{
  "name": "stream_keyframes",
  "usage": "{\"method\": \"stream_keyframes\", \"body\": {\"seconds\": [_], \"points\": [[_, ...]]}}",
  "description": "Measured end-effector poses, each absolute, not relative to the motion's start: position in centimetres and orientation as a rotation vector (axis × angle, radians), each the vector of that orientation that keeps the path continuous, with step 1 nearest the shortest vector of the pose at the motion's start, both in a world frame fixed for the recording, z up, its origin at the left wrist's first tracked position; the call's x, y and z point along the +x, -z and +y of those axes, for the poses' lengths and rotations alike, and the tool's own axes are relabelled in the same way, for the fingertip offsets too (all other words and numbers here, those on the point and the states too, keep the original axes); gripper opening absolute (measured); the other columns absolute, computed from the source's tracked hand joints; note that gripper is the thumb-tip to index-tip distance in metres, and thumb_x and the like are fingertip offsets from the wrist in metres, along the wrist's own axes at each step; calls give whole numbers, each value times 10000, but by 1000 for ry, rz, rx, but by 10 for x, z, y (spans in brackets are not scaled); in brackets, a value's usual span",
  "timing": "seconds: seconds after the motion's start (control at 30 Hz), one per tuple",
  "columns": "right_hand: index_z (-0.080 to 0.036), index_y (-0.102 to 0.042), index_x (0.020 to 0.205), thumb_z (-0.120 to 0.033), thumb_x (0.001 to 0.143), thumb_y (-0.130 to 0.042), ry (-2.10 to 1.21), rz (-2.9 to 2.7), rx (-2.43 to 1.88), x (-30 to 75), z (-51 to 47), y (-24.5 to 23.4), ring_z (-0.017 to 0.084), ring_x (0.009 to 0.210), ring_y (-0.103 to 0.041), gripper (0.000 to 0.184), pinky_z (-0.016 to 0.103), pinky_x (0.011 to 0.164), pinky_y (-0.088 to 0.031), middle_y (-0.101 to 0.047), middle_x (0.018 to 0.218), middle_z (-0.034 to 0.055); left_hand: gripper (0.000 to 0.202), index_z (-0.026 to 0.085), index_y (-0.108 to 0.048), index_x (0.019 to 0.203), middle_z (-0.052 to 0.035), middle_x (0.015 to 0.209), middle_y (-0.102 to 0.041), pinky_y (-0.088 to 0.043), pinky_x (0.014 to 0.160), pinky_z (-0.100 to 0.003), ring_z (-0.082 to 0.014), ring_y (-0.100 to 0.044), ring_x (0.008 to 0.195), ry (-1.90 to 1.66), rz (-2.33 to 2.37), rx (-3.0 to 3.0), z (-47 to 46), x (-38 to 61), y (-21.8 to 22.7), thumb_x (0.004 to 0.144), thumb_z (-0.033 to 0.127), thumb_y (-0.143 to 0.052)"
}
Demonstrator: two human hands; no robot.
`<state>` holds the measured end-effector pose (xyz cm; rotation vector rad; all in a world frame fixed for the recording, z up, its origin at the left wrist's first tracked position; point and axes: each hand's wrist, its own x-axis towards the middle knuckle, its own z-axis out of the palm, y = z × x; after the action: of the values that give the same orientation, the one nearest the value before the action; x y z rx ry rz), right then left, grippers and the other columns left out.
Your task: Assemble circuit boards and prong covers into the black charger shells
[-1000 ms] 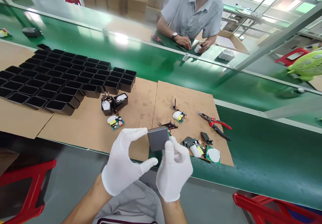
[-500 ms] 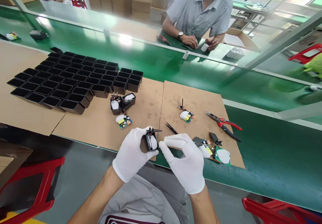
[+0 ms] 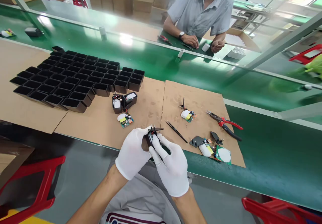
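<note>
Both my hands wear white gloves and meet over the near edge of the cardboard mat (image 3: 141, 113). My left hand (image 3: 133, 153) is closed around a small black charger housing (image 3: 150, 137) with its open side turned up and a plug part showing on top. My right hand (image 3: 171, 167) reaches in from the right, its fingers pressing into the housing's opening. Black tweezers (image 3: 176, 131) lie on the mat just right of my hands.
Several empty black housings (image 3: 72, 79) stand in rows at the left. Two filled housings (image 3: 123, 101) and loose circuit boards (image 3: 125, 119) lie nearby; red-handled pliers (image 3: 225, 125) and more parts (image 3: 211, 148) at the right. Another person (image 3: 201, 16) works across the green conveyor (image 3: 151, 59).
My left hand turned the housing from flat side up to opening up. My right hand, apart from it half a second ago, has come in and put its fingers on the opening.
</note>
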<state>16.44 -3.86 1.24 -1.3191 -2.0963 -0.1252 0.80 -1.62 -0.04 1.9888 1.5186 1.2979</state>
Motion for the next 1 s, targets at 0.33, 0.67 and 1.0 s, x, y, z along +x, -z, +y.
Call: {"method": "stream_keyframes", "body": {"seconds": [0.33,0.67,1.0], "points": [[-291,-607,1487,-310,1034,-625,-845,-1890,-1313,183,9,-65,249,1462,-551,454,464,1218,-477,-593,1569,64,736,244,-596,1245,-30,1046,-738,-613,845,-399,-265,-743,950,-1140,1553,1989,-17,5,-3,629,195,-997],[-248,-785,999,-323,953,-745,-617,-1650,-1422,168,-13,-58,237,971,-764,97,421,944,-619,-809,1035,58,675,220,-595,1319,-79,1073,-749,-586,842,-448,-305,-727,967,-1164,1689,1973,-20,19,0,743,310,-934],[-234,-719,1165,-374,829,-859,-881,-1556,-1502,169,-13,-53,256,1006,-776,389,420,925,-643,-803,1130,83,585,212,-598,1325,-75,1027,-740,-575,816,-445,-290,-704,918,-1235,1716,2035,-20,22,-2,771,122,-765]]}}
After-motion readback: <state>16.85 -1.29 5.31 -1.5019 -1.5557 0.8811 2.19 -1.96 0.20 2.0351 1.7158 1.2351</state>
